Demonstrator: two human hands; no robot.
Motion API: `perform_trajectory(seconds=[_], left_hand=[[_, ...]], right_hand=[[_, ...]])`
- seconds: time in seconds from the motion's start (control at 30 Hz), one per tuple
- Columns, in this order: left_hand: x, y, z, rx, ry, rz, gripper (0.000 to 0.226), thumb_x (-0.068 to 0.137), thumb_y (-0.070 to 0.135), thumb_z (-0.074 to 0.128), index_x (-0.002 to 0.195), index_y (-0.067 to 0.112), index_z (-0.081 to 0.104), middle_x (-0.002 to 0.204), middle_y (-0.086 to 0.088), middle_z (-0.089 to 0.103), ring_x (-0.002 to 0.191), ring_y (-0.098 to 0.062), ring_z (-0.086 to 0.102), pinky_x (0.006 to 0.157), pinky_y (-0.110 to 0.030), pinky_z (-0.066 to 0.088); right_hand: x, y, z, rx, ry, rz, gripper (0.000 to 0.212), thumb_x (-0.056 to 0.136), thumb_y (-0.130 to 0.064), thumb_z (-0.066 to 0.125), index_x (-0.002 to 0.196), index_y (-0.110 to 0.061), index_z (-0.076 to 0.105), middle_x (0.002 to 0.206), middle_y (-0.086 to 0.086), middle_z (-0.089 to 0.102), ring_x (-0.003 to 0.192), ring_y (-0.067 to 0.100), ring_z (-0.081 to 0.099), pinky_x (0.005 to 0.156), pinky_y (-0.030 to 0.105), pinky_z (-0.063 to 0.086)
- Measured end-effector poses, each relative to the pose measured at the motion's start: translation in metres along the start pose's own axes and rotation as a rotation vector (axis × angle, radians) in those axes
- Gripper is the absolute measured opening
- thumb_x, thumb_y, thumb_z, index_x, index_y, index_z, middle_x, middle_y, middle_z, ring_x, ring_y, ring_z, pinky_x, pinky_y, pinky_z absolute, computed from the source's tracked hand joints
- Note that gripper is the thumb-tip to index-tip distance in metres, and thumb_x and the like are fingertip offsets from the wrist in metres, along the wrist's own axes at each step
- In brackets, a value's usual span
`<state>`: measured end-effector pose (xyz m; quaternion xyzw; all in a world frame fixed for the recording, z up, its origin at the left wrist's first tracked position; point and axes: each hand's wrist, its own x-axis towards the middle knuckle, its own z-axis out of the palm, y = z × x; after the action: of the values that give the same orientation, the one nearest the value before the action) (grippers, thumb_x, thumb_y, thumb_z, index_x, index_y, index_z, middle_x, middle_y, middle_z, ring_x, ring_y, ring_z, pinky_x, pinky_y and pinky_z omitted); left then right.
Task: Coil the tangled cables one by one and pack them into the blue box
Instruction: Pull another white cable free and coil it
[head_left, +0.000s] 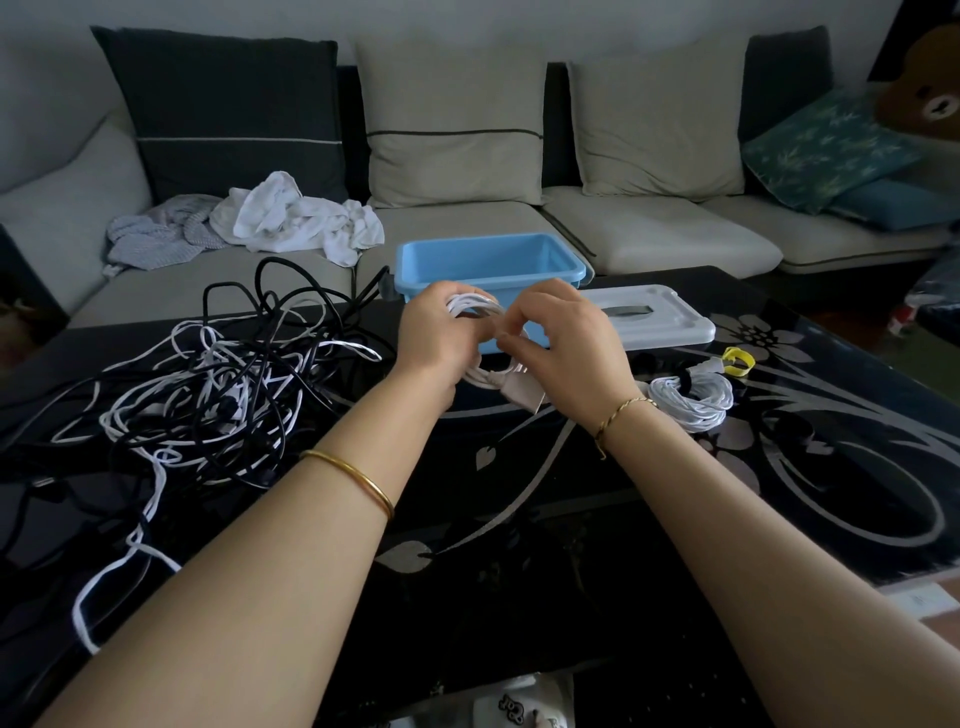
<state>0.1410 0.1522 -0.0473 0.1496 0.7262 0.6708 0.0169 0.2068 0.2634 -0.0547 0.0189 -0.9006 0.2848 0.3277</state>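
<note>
Both hands hold a coiled white cable (475, 306) just in front of the blue box (488, 262). My left hand (436, 338) grips the coil's left side. My right hand (561, 343) pinches the coil on its right, fingers closed on the strands; a pale plug end (522, 397) hangs below. A tangled heap of black and white cables (208, 395) spreads over the left of the black glass table (571, 519). A second white cable (693, 400), coiled and bound, lies at the right beside my right wrist. The box looks empty.
The box's grey-white lid (654, 317) lies right of the box. A yellow tie (737, 359) rests near the bound coil. Behind the table stands a sofa with cushions (452, 119) and crumpled clothes (291, 218). A loose white cable end (104, 582) trails toward the table's near left.
</note>
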Motion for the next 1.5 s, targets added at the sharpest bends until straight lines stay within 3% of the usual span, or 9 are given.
perform_trajectory(seconds=[0.2,0.43,0.6,0.7,0.87,1.07,1.23,1.37,1.5], left_hand=[[-0.001,0.002,0.001,-0.112,-0.031,-0.064,0.018,0.079,-0.001,0.07,0.093,0.008,0.064,0.074,-0.004,0.061,0.058,-0.012,0.05,0.038,-0.016,0.034],[-0.004,0.004,0.007,-0.127,-0.038,-0.067,0.018,0.082,0.001,0.069,0.097,0.01,0.063,0.078,-0.003,0.06,0.061,-0.01,0.05,0.039,-0.016,0.035],[-0.009,0.008,0.009,-0.132,-0.043,-0.037,0.023,0.083,0.0,0.068,0.08,0.021,0.06,0.077,-0.002,0.059,0.061,-0.008,0.049,0.04,-0.015,0.035],[-0.011,0.01,0.009,-0.121,-0.045,-0.017,0.025,0.084,0.001,0.068,0.079,0.024,0.06,0.077,0.002,0.059,0.062,-0.007,0.05,0.04,-0.014,0.036],[-0.015,0.013,0.01,-0.053,-0.062,0.045,0.022,0.082,0.001,0.068,0.081,0.022,0.061,0.077,0.005,0.059,0.062,-0.004,0.051,0.041,-0.013,0.037],[-0.016,0.009,0.007,-0.005,-0.047,0.075,0.025,0.084,0.001,0.066,0.076,0.024,0.06,0.072,0.007,0.059,0.06,-0.003,0.05,0.042,-0.012,0.037],[-0.015,0.008,0.009,-0.019,-0.029,0.084,0.024,0.082,-0.002,0.065,0.077,0.02,0.06,0.066,0.009,0.059,0.053,0.004,0.052,0.045,-0.009,0.037],[-0.014,0.006,0.011,-0.023,-0.022,0.081,0.016,0.083,-0.004,0.064,0.088,0.011,0.061,0.072,0.005,0.06,0.06,-0.001,0.054,0.046,-0.007,0.038],[-0.013,0.006,0.013,-0.018,-0.034,0.085,0.016,0.082,-0.001,0.068,0.09,0.011,0.061,0.074,0.006,0.06,0.062,-0.002,0.056,0.047,-0.007,0.039]], right_hand=[[0.003,0.003,-0.003,0.107,0.098,0.04,0.012,0.083,-0.022,0.067,0.078,-0.01,0.065,0.08,0.0,0.066,0.081,0.02,0.06,0.073,0.042,0.049],[0.003,0.0,-0.008,0.267,0.173,0.228,0.006,0.08,-0.009,0.066,0.075,-0.007,0.063,0.065,-0.007,0.058,0.061,0.006,0.05,0.058,0.014,0.04],[0.007,0.003,-0.007,0.409,0.206,0.374,0.012,0.08,-0.008,0.066,0.071,-0.015,0.06,0.071,0.006,0.065,0.068,0.021,0.06,0.072,0.037,0.055],[0.01,0.007,-0.005,0.427,0.194,0.421,0.014,0.079,-0.012,0.067,0.069,-0.019,0.06,0.077,0.01,0.07,0.076,0.03,0.066,0.076,0.048,0.055],[0.01,0.011,-0.003,0.496,0.161,0.468,0.019,0.084,-0.011,0.063,0.066,-0.017,0.057,0.073,0.013,0.064,0.067,0.027,0.058,0.074,0.05,0.055],[0.007,0.01,0.005,0.679,0.144,0.575,0.013,0.086,-0.012,0.065,0.084,-0.011,0.053,0.076,0.007,0.055,0.065,0.02,0.053,0.065,0.036,0.05],[0.005,0.01,0.005,0.471,0.113,0.482,0.022,0.088,-0.02,0.063,0.085,0.001,0.065,0.07,0.01,0.062,0.062,0.015,0.053,0.067,0.036,0.053],[0.004,0.008,0.006,0.307,0.086,0.383,0.035,0.089,-0.023,0.057,0.079,0.01,0.063,0.076,0.029,0.061,0.062,0.021,0.048,0.063,0.041,0.048],[0.005,0.006,0.003,0.225,-0.04,0.335,0.04,0.093,-0.024,0.052,0.074,0.011,0.059,0.063,0.02,0.05,0.06,0.02,0.043,0.056,0.031,0.035]])
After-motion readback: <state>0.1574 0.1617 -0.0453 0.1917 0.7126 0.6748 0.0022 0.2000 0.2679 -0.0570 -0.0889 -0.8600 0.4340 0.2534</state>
